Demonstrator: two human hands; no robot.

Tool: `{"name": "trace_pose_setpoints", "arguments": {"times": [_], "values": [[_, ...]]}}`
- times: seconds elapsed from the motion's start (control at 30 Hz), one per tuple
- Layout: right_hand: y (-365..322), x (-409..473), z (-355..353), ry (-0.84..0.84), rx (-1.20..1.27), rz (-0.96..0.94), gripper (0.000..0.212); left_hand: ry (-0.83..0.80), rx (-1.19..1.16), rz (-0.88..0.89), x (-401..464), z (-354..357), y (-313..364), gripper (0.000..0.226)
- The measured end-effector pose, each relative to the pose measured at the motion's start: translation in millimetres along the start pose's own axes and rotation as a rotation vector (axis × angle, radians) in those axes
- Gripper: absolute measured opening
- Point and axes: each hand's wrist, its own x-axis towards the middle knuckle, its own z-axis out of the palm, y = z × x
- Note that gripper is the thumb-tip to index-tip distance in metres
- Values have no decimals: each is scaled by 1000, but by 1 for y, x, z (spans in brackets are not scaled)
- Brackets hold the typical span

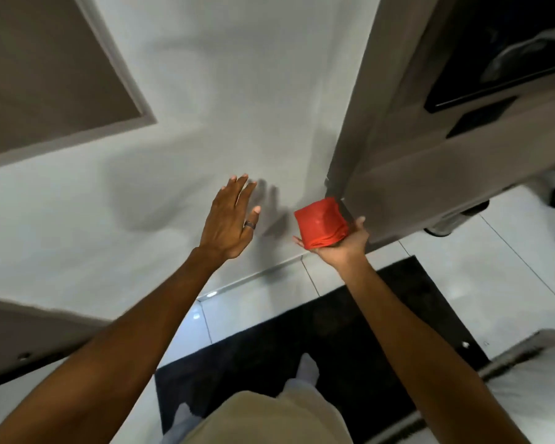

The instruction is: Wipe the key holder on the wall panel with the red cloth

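My right hand [340, 243] grips a folded red cloth [321, 226], palm up, close to the edge of a grey panel [398, 174]. To its left, my left hand [229, 219] is stretched out flat towards the pale wall [205, 107], fingers spread, holding nothing; a ring sits on one finger. Whether its fingertips touch the wall is unclear. No key holder is visible in this view.
A brown framed panel [45, 75] hangs on the wall at upper left. The grey panel at right carries a dark framed picture [507, 52]. Below lie white floor tiles [494, 267], a black mat [318, 347] under my feet, and a white cushioned edge [532, 386] at lower right.
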Motion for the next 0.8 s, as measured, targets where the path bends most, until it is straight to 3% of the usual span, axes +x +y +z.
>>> {"name": "trace_pose_setpoints", "arguments": {"times": [0.1, 0.27, 0.3, 0.37, 0.47, 0.63, 0.7, 0.8], "values": [[-64, 12, -11, 7, -182, -107, 86, -85, -21, -46, 17, 24, 22, 60], [-126, 55, -9, 159, -403, -259, 29, -139, -30, -87, 46, 52, 47, 61], [-130, 64, -8, 220, -419, -266, 28, -143, -30, -99, 50, 54, 51, 60], [-133, 80, -6, 345, -423, -290, 40, -165, -26, -121, 57, 61, 56, 59], [-129, 89, -7, 482, -488, -410, 38, -209, -15, -112, 55, 66, 60, 56], [-123, 72, -8, 858, -964, -511, 78, -221, 25, -90, 43, 57, 60, 56], [-107, 51, -5, 831, -1027, -638, 76, -202, 34, -69, 37, 42, 62, 57], [-63, 20, 6, 591, -1123, -891, 66, -115, 61, -7, 30, 14, 64, 63]]}}
